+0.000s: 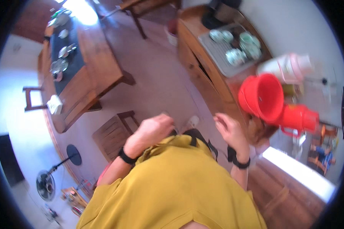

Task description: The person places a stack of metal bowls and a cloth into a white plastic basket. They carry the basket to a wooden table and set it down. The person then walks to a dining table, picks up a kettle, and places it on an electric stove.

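In front of my yellow shirt, my left hand (154, 128) is raised with its fingers curled; whether it holds anything is hidden. On the other side, my right hand (230, 130) has its fingers partly spread and nothing in it. Nearest to it stand a red plastic bucket (243, 94), its mouth towards me, and a red thermos flask (302, 118) with a handle. Beside them is a white and pink thermos flask (286, 68). A grey tray (218, 57) on the wooden cabinet (195, 63) bears several pale green cups and bowls.
A long wooden table (94, 54) with a dark runner, glassware and a white tissue box (55, 104) stands at the left. A wooden stool (111, 134) is near my left arm. A standing fan (46, 184) is at lower left, a wooden chair (33, 98) behind the table.
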Available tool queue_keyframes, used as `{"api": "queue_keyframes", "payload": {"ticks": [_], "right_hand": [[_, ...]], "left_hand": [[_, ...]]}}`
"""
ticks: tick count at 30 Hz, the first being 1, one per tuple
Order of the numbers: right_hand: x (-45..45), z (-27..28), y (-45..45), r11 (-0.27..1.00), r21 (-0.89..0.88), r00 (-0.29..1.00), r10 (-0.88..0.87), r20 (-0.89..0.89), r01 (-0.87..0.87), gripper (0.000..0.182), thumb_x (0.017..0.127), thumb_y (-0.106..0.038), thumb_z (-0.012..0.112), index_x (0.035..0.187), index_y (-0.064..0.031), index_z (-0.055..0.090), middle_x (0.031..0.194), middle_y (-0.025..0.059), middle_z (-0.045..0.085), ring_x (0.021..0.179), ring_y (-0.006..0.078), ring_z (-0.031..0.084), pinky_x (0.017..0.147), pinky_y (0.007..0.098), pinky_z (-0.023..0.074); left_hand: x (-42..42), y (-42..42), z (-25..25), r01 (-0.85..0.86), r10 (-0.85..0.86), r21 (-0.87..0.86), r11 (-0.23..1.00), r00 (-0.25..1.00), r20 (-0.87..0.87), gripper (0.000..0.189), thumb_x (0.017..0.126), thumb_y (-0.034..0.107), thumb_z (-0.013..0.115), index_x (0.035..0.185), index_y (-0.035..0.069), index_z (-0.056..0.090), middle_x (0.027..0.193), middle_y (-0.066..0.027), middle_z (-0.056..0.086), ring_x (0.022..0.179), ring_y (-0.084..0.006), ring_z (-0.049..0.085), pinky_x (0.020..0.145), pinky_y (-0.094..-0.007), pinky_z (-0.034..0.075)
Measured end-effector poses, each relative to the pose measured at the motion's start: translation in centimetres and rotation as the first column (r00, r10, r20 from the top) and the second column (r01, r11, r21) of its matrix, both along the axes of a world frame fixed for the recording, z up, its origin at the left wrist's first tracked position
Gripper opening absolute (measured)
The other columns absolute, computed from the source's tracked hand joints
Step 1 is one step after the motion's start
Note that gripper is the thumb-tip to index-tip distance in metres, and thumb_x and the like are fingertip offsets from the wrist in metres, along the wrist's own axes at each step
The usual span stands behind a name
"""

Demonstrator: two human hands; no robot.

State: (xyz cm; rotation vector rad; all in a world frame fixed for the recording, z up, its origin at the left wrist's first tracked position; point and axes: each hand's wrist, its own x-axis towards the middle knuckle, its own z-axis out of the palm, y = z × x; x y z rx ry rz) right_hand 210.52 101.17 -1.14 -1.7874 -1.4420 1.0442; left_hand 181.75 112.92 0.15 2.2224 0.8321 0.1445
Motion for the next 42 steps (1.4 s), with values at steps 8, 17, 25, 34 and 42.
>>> {"api": "queue_keyframes", "payload": {"ticks": [8,17,25,34,42], "right_hand": [[3.5,0.2,-1.3,0.997,-0.075,1.000,0.016,0.026,-0.014,0.030,0.092,-0.015,0.060,0.118,0.0008,0.058,0.101,0.0145,0.069,0.086,0.0270,0.068,0.075,0.0348,0.0527],[8.6,-2.8,-8.0,0.978,-0.161,0.988,-0.142,-0.061,0.131,0.031,0.094,-0.015,0.061,0.120,0.0013,0.058,0.092,0.0118,0.069,0.081,0.0172,0.065,0.073,0.0301,0.0512],[14.4,-0.4,-10.0,0.794,-0.031,0.778,-0.603,-0.177,0.608,0.026,0.099,-0.016,0.056,0.119,0.0006,0.061,0.090,0.0067,0.068,0.079,0.0103,0.062,0.074,0.0238,0.0506],[11.6,-2.6,-8.1,0.938,-0.114,0.935,-0.340,-0.106,0.328,0.027,0.098,-0.013,0.058,0.118,0.0047,0.057,0.089,0.0057,0.067,0.082,0.0113,0.065,0.072,0.0246,0.0526],[9.1,-2.5,-4.5,0.994,-0.107,0.999,-0.036,-0.006,0.035,0.032,0.089,-0.021,0.062,0.115,-0.0007,0.061,0.094,0.0217,0.069,0.089,0.0343,0.068,0.076,0.0402,0.0523]], "left_hand": [[0.0,0.1,1.2,-0.145,0.147,0.023,0.989,0.983,-0.110,0.013,0.095,0.011,0.056,0.103,0.002,0.063,0.094,-0.0146,0.064,0.081,-0.0288,0.062,0.066,-0.0327,0.052],[3.2,-2.1,2.2,-0.138,0.139,0.016,0.990,0.983,-0.122,0.015,0.091,0.012,0.059,0.101,0.001,0.062,0.097,-0.0160,0.064,0.084,-0.0344,0.065,0.072,-0.0375,0.053],[3.4,-4.1,1.7,-0.159,0.154,-0.008,0.987,0.969,-0.194,0.014,0.090,0.012,0.059,0.100,0.001,0.061,0.096,-0.0166,0.064,0.086,-0.0372,0.064,0.073,-0.0399,0.052],[5.3,-5.2,2.2,-0.121,0.106,-0.061,0.991,0.972,-0.208,0.018,0.091,0.016,0.060,0.102,0.002,0.062,0.096,-0.0176,0.064,0.085,-0.0378,0.064,0.072,-0.0418,0.052],[4.6,-6.0,2.7,-0.151,0.153,0.026,0.988,0.966,-0.210,0.019,0.091,0.018,0.059,0.100,0.002,0.062,0.096,-0.0161,0.064,0.087,-0.0364,0.064,0.073,-0.0435,0.052]]}}
